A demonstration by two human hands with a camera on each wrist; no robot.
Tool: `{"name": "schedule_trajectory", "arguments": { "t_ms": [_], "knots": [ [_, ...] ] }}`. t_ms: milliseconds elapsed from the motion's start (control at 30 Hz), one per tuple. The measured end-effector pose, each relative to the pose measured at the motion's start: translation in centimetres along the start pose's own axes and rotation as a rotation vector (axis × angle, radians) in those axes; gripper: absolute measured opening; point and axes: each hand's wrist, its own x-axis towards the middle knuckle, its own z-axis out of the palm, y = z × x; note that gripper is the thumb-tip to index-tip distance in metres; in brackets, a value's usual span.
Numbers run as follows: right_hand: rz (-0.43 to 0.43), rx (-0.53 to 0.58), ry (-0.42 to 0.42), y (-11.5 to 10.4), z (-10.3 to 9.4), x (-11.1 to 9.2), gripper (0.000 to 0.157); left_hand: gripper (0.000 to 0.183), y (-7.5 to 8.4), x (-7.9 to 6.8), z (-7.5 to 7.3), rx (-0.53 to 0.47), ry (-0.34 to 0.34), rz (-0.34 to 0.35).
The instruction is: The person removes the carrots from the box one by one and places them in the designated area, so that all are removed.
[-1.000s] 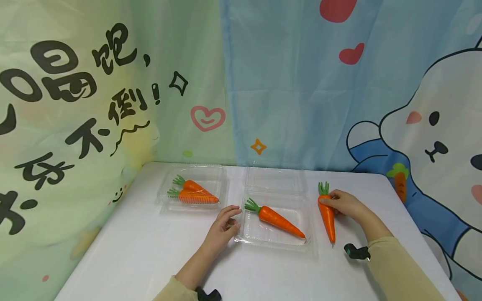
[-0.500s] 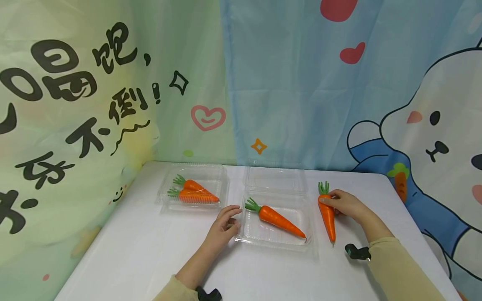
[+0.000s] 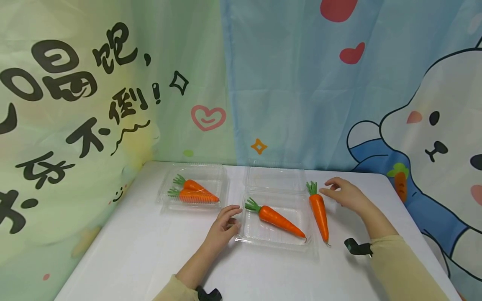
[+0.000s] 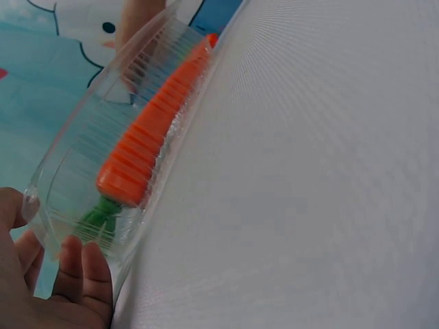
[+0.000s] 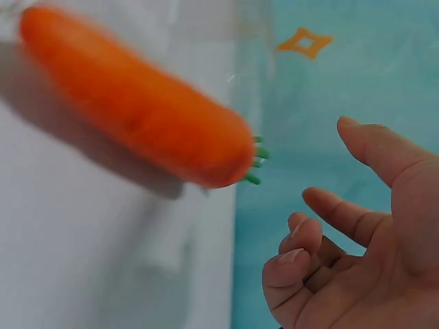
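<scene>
In the head view, my left hand [image 3: 224,228] rests relaxed fingers at the left edge of an opened clear plastic clamshell box [image 3: 248,240]. Inside that box lies one orange carrot [image 3: 280,220], green top toward the left; the left wrist view shows the same carrot [image 4: 147,140] through the ribbed wall. A second carrot [image 3: 319,213] is just outside the box's right side, its leafy top pointing away from me. Just right of that top hovers my right hand [image 3: 344,194], thumb and fingers parted. The right wrist view shows this carrot [image 5: 137,103] blurred, apart from the fingers.
A closed clear box [image 3: 222,175] holding two carrots [image 3: 199,196] stands at the back left of the white table [image 3: 150,259]. Behind the table hangs a printed cloth backdrop [image 3: 286,83]. The opened box's lid [image 3: 276,179] leans back toward that cloth.
My right hand has let go of the carrot and drawn slightly up and right. That carrot has shifted left toward the opened box. My left hand stays where it was.
</scene>
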Motion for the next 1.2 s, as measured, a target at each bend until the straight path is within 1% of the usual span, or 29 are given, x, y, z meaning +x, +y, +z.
{"name": "schedule_trajectory", "arguments": {
  "t_ms": [133,300,433,533,600,633,767,833,867,933,1067,1200],
  "knots": [
    [-0.071,0.017,0.001,-2.3,-0.3,-0.3,0.066,0.042,0.0,-0.1,0.0,0.002,-0.001,0.028],
    [-0.142,0.069,-0.061,-5.0,-0.1,-0.4,0.064,0.041,-0.1,-0.1,0.0,0.007,-0.002,0.029],
    [-0.190,0.059,-0.127,-6.6,0.3,-0.3,0.064,0.041,-1.3,0.3,0.1,0.018,0.012,0.015],
    [-0.226,0.027,-0.179,-7.6,0.8,0.0,0.063,0.040,-2.5,0.5,0.1,0.023,0.021,0.010],
    [-0.253,0.004,-0.218,-8.2,1.1,0.3,0.063,0.040,-2.8,0.6,0.0,0.024,0.022,0.009],
    [-0.264,-0.003,-0.242,-8.5,1.3,0.4,0.063,0.040,-2.5,0.5,0.0,0.023,0.023,0.000],
    [-0.265,0.000,-0.346,-9.5,2.3,1.0,0.062,0.040,-2.5,0.5,0.0,0.026,0.023,-0.014],
    [-0.253,0.010,-0.394,-10.0,2.9,1.2,0.061,0.040,-2.2,0.5,0.0,0.025,0.024,-0.014],
    [-0.246,0.013,-0.412,-10.3,3.2,1.3,0.060,0.041,-2.3,0.5,0.0,0.023,0.021,-0.004],
    [-0.247,0.015,-0.439,-10.6,3.7,1.5,0.059,0.041,-1.6,0.3,0.0,0.015,0.015,0.008],
    [-0.230,0.025,-0.472,-11.3,4.7,1.8,0.057,0.042,-0.1,0.0,-0.1,-0.004,-0.005,0.008],
    [-0.225,0.034,-0.494,-11.8,5.7,1.9,0.056,0.042,0.2,0.0,-0.1,-0.016,-0.011,-0.002]
  ]
}}
